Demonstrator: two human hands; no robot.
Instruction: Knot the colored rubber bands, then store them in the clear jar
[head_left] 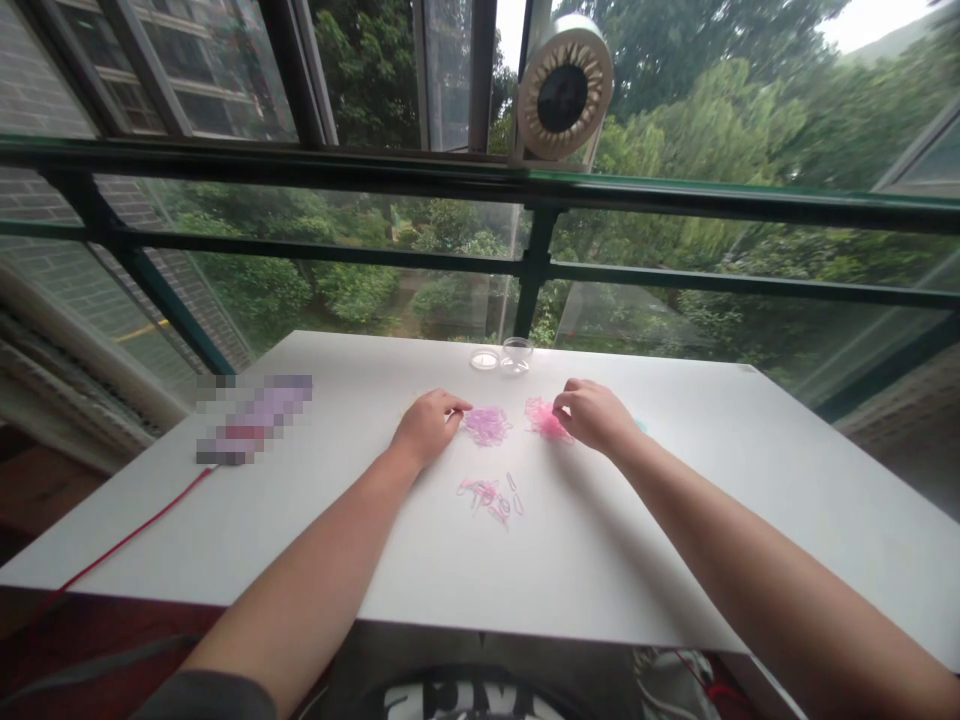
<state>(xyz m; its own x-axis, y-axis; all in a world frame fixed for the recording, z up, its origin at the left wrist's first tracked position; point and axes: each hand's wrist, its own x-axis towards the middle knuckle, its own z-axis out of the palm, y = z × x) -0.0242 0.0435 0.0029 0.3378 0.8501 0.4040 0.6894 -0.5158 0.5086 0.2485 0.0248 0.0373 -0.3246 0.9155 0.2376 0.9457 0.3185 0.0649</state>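
Note:
A heap of small purple loops [487, 426], thin and shaped like rubber bands or clips, lies mid-table. My left hand [429, 430] is at its left edge, thumb and index fingertips close together; whatever is between them is too small to make out. To the right is a heap of similar pink loops [541, 416], partly behind my right hand [596, 412]. That hand is over the pink heap with fingers pinched, and their contents cannot be made out. Nearer to me, a loose scatter of mixed pink and pale purple loops [491, 495] lies spread on the white table [420, 590].
Behind the heaps stand a clear round container [517, 357] and a clear lid [484, 360]. A blurred purple object with a red cable [142, 525] lies at left. Bits of pale blue [640, 426] show beyond my right wrist. A green railing [375, 250] borders the far edge.

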